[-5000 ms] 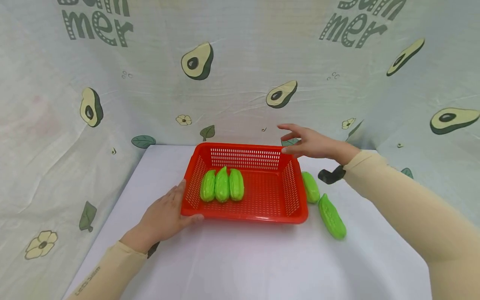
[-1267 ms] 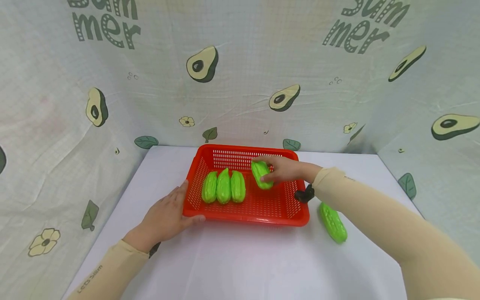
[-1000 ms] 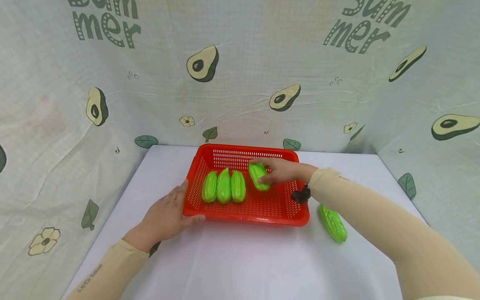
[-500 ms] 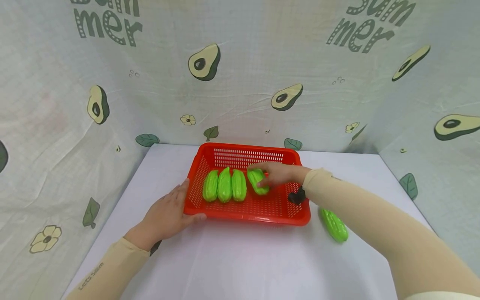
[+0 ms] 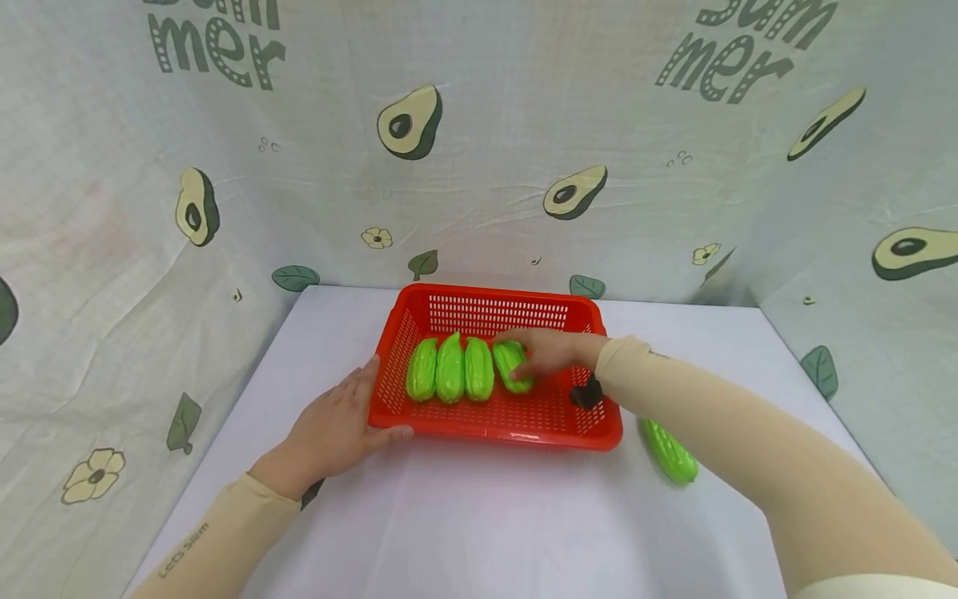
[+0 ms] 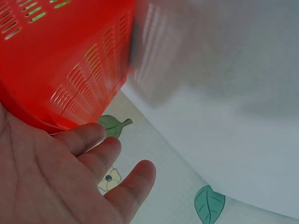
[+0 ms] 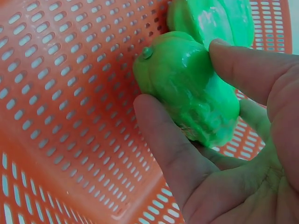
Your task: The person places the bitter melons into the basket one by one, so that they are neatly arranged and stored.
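Observation:
Inside a red slotted basket (image 5: 516, 435), my right hand (image 5: 552, 350) holds a green ridged vegetable (image 5: 510, 363) between thumb and fingers. In the right wrist view the thumb lies on one side of that vegetable (image 7: 187, 84) and the fingers of the right hand (image 7: 224, 154) on the other. Three similar green vegetables (image 5: 450, 370) lie side by side at the basket's left. My left hand (image 5: 329, 430) rests against the basket's left end, thumb at the front rim. The left wrist view shows the left hand (image 6: 51, 172) with spread fingers beside the basket wall (image 6: 70, 56).
Another green vegetable (image 5: 669, 452) lies on the white table (image 5: 464, 516) to the right of the basket, below the right forearm. A printed cloth (image 5: 479, 150) with avocados and leaves stands behind the table and at both sides.
My right hand came from above the basket's back right corner into it, holding a vegetable, and has lowered leftward beside the other three. The vegetable by the basket's right side is gone. The left hand stayed.

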Action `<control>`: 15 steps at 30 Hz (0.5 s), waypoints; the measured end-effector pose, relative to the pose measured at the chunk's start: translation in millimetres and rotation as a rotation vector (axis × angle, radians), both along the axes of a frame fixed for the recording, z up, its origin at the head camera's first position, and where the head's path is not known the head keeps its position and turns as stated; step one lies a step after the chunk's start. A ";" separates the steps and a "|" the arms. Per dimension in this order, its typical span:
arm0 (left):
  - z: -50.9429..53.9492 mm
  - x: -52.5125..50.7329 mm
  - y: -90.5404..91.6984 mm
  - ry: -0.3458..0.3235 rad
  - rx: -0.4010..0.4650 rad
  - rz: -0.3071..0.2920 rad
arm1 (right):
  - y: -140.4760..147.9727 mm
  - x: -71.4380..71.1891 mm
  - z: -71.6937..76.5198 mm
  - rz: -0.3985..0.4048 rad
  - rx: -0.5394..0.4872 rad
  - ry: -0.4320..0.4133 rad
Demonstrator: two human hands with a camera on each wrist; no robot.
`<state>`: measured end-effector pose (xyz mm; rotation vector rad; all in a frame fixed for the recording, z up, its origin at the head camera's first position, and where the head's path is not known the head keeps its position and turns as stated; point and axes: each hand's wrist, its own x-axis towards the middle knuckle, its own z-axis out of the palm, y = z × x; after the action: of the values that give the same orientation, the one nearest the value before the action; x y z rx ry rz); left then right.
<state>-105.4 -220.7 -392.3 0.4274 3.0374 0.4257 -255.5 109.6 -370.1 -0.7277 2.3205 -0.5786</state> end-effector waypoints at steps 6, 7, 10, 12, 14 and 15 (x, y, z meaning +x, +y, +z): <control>-0.6 -0.1 0.5 0.005 0.000 -0.003 | -4.8 1.9 -5.0 0.014 0.032 0.037; -0.5 0.1 0.6 0.004 0.001 -0.002 | -5.4 1.6 -6.4 0.013 0.038 0.044; -0.3 0.4 0.7 0.002 0.003 -0.002 | -6.9 0.9 -10.4 0.004 0.040 0.053; -0.3 0.5 0.5 0.003 0.005 -0.003 | -7.6 0.5 -12.6 -0.004 0.031 0.052; -0.4 0.5 0.2 0.005 0.004 -0.006 | -8.2 0.8 -14.1 -0.014 0.019 0.045; -0.6 0.5 0.0 0.006 0.004 -0.008 | -8.4 0.9 -14.7 -0.016 0.013 0.041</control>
<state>-105.0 -220.7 -392.9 0.4410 3.0401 0.4305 -254.6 101.3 -384.8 -0.7213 2.3678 -0.5600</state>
